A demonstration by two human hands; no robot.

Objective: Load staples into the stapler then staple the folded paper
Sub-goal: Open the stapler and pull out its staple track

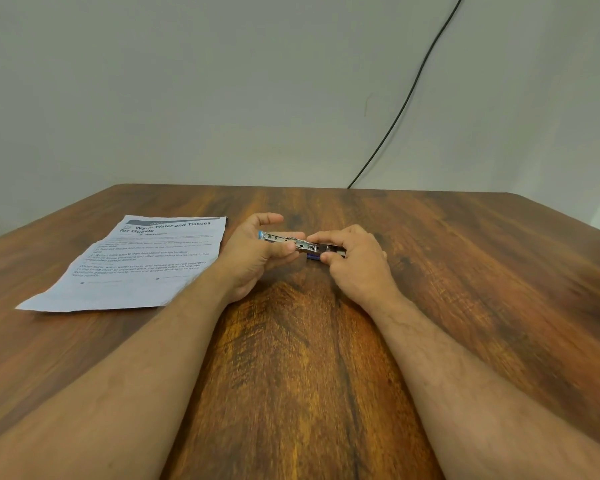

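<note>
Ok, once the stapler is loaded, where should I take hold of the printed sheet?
Probably at the paper's near right edge, coming from the right with the left hand, which is closest. The sheet lies flat on the table, so pinch at that edge or corner. Both hands are now on the stapler; the right hand pinches its other end.

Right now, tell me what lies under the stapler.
The stapler is held between the left hand and right hand above the wooden table. Fingers cover its underside; the printed paper lies apart.

Paper (137,263) heading: "Warm Water and Tissues for Guests"; smaller body print mostly illegible
</note>
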